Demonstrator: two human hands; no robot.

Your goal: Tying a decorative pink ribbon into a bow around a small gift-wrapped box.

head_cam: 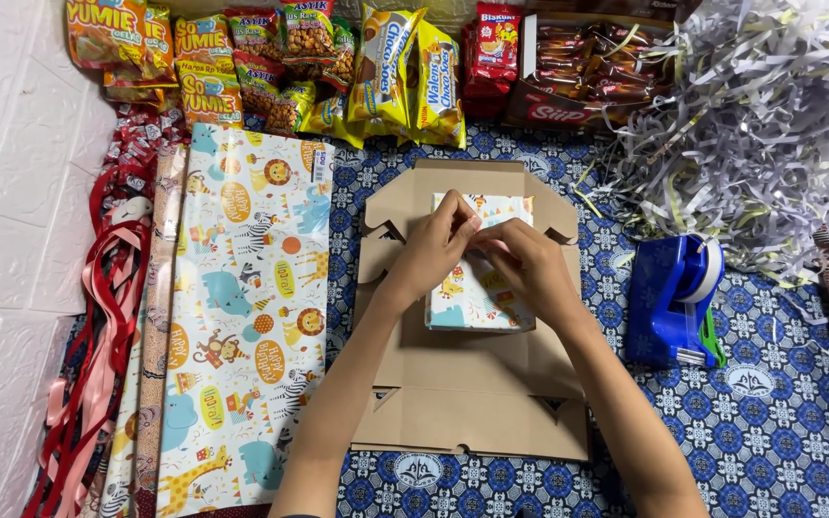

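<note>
The wrapped parcel (pixel 477 278) sits in the middle of the flattened cardboard box (pixel 472 384), which lies on the blue patterned cloth (pixel 779 422) at the centre of the view. The animal-print paper already covers every side of the parcel that shows, so the wrapping looks mostly done. What seems left is to fix the last flap near its top edge, and I judge the work to be at that closing stage. Whether tape is on the seam cannot be told, since the fingers hide it.

The left hand (pixel 434 245) and the right hand (pixel 525 264) meet over the upper half of the parcel, at about 12 o'clock from its centre. Both are curled, fingertips pinched together and pressing on the paper. Any small piece held between them is hidden.

The parcel is a near-square slab lying flat, its slightly longer axis running from 12 to 6 o'clock, top edge toward the snack packets (pixel 338 67).

At 9 o'clock lies a spare sheet of wrapping paper (pixel 242 317), with ribbons (pixel 98 317) beyond it. At 3 o'clock stands a blue tape dispenser (pixel 674 297), well apart from the hands, and at 1 o'clock is a heap of shredded paper (pixel 769 125).
</note>
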